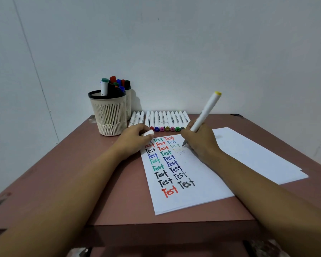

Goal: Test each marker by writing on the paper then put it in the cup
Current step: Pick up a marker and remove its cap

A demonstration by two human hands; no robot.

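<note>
Yellow-ended marker (pixel 206 112) with its tip on the paper (pixel 193 182), centre of the frame.
The right hand (pixel 198 143) has its fingers curled round the tilted marker, beside rows of coloured "Test" words. The left hand (pixel 135 136), at the paper's upper left corner, pinches a white cap (pixel 148 134) in curled fingers. Left of centre, the slotted cup (pixel 109 115) holds several upright markers; a second cup (pixel 128 102) just behind holds more. A row of markers (pixel 165 119) lies on the desk (pixel 100 182) beyond the paper.
</note>
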